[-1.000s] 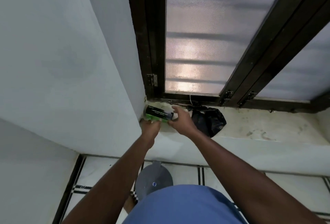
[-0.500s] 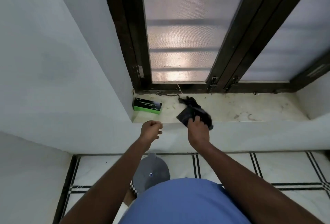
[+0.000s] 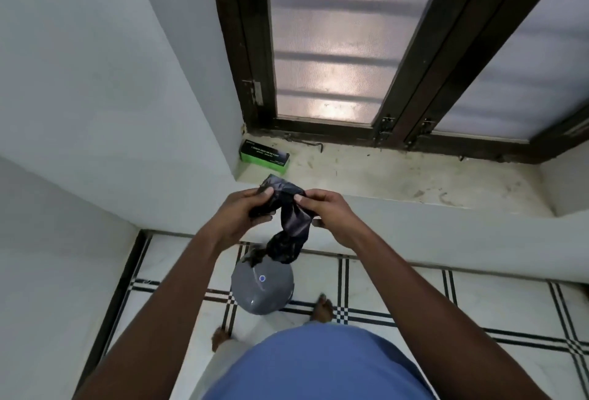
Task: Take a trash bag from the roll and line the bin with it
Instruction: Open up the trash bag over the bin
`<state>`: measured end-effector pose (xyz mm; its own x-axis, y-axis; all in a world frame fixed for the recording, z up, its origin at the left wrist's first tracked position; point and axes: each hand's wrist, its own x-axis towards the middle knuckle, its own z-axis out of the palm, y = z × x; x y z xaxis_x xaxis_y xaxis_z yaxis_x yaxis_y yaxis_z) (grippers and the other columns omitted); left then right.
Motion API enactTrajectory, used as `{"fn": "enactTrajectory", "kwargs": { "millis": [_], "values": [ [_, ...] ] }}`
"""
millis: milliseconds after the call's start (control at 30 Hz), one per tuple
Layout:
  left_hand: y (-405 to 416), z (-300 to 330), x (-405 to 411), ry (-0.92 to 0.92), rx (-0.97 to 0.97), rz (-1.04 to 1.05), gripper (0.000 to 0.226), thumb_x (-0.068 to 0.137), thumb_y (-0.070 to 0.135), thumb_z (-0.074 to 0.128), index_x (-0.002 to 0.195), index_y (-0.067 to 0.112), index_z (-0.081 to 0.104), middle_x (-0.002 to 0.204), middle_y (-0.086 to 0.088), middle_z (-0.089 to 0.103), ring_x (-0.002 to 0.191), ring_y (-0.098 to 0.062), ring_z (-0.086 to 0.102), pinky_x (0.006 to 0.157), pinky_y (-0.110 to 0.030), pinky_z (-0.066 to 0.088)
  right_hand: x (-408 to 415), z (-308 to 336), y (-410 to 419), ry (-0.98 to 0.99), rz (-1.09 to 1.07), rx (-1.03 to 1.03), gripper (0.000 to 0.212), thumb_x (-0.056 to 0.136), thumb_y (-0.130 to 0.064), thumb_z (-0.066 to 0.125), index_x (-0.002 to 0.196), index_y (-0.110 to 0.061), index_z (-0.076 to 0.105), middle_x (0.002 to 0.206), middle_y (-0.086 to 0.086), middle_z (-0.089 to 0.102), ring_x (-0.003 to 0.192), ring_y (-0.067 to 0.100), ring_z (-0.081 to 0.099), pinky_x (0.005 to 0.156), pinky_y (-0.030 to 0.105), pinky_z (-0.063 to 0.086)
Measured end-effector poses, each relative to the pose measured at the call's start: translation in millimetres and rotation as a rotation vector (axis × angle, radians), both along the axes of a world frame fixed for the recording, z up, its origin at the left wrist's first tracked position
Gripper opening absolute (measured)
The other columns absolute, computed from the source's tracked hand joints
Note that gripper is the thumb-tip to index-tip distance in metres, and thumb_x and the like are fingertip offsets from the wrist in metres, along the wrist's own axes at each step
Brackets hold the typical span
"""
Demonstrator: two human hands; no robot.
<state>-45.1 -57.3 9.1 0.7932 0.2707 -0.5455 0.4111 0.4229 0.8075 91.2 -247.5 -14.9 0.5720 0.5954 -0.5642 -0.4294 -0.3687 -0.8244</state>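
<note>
head view shows both hands up in front of the window ledge (image 3: 414, 183). left hand (image 3: 245, 211) and right hand (image 3: 325, 208) each pinch the top of the black trash bag (image 3: 291, 224), which hangs crumpled over the grey bin (image 3: 261, 288) on the floor. best to rub the top edges apart, find the mouth, then shake it open before going down to the bin.

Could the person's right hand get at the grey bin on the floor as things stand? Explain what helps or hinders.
Probably not yet. The right hand and left hand both grip the black bag. The bin stands directly below with nothing in between, but its lid looks closed.
</note>
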Motion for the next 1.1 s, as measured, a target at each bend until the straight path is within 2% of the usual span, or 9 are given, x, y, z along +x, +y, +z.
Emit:
{"fn": "enactTrajectory", "kwargs": {
  "millis": [167,333,433,567,667,767,867,1000,1100],
  "values": [
    [18,28,-34,0.013,0.153,-0.182,0.021,0.094,0.025,0.083,0.102,0.006,0.085,0.098,-0.012,0.075,0.076,-0.018,0.065,0.076,-0.027,0.054,-30,11,-8,-0.166,-0.116,-0.040,0.012,0.094,-0.023,0.090,0.099,-0.015,0.083,0.090,-0.004,0.080,0.087,0.015,0.075,0.065,0.020,0.053],
    [31,40,-78,-0.033,0.212,-0.092,0.041,0.076,0.041,0.097,0.094,0.008,0.081,0.094,-0.012,0.072,0.086,-0.024,0.060,0.076,-0.028,0.049,-97,44,6,-0.703,-0.154,-0.225,0.036,0.093,-0.062,0.080,0.116,-0.035,0.076,0.116,-0.009,0.070,0.112,0.013,0.065,0.093,0.032,0.054],
    [31,41,-102,-0.093,0.154,-0.109,0.057,0.059,0.057,0.101,0.087,0.014,0.077,0.089,-0.008,0.070,0.084,-0.022,0.062,0.075,-0.029,0.050,-149,74,21,-0.288,-0.029,0.137,0.023,0.099,-0.044,0.083,0.115,-0.027,0.080,0.105,-0.005,0.080,0.094,0.009,0.075,0.083,0.026,0.060],
    [37,44,-140,-0.200,-0.071,-0.070,0.082,0.073,0.056,0.094,0.122,-0.005,0.070,0.114,-0.017,0.064,0.103,-0.026,0.058,0.096,-0.036,0.051,-195,61,27,-0.147,-0.191,0.215,0.019,0.104,-0.015,0.077,0.088,-0.023,0.083,0.076,0.001,0.075,0.068,0.014,0.069,0.077,0.033,0.059],
    [45,40,-163,-0.201,-0.123,-0.009,0.061,0.087,0.050,0.081,0.124,0.005,0.064,0.119,-0.010,0.069,0.110,-0.019,0.066,0.094,-0.028,0.061,-212,57,19,-0.138,-0.471,0.152,0.007,0.103,-0.018,0.079,0.100,-0.014,0.084,0.074,0.001,0.074,0.066,0.015,0.065,0.074,0.038,0.059],
    [40,36,-181,-0.150,-0.204,0.003,0.036,0.102,0.040,0.067,0.111,0.005,0.071,0.118,-0.010,0.075,0.102,-0.020,0.076,0.093,-0.032,0.064,-230,56,12,-0.167,-0.443,0.088,0.005,0.104,-0.017,0.078,0.103,-0.014,0.082,0.075,0.000,0.073,0.064,0.014,0.064,0.065,0.031,0.057],
    [37,40,-196,-0.144,-0.314,0.033,0.035,0.109,0.030,0.061,0.086,0.013,0.083,0.108,-0.009,0.080,0.094,-0.018,0.080,0.086,-0.031,0.066,-235,55,5,-0.320,-0.246,-0.057,0.009,0.105,-0.015,0.075,0.108,-0.020,0.083,0.091,0.000,0.079,0.070,0.014,0.070,0.074,0.037,0.061],
    [38,47,-216,-0.138,-0.180,-0.084,0.043,0.105,0.031,0.066,0.125,-0.006,0.074,0.115,-0.016,0.075,0.103,-0.022,0.073,0.099,-0.036,0.062,-242,67,0,-0.874,-0.442,-0.371,0.023,0.103,-0.021,0.069,0.125,-0.023,0.068,0.133,-0.002,0.058,0.092,0.015,0.068,0.088,0.033,0.056],
    [33,47,-219,-0.127,-0.048,-0.016,0.042,0.103,0.028,0.070,0.128,-0.006,0.072,0.110,-0.016,0.077,0.098,-0.021,0.075,0.083,-0.031,0.066,-262,102,10,-0.915,-0.381,-0.228,0.024,0.103,-0.047,0.071,0.096,-0.024,0.072,0.098,-0.008,0.072,0.075,0.011,0.069,0.072,0.031,0.056]
  ]
}}
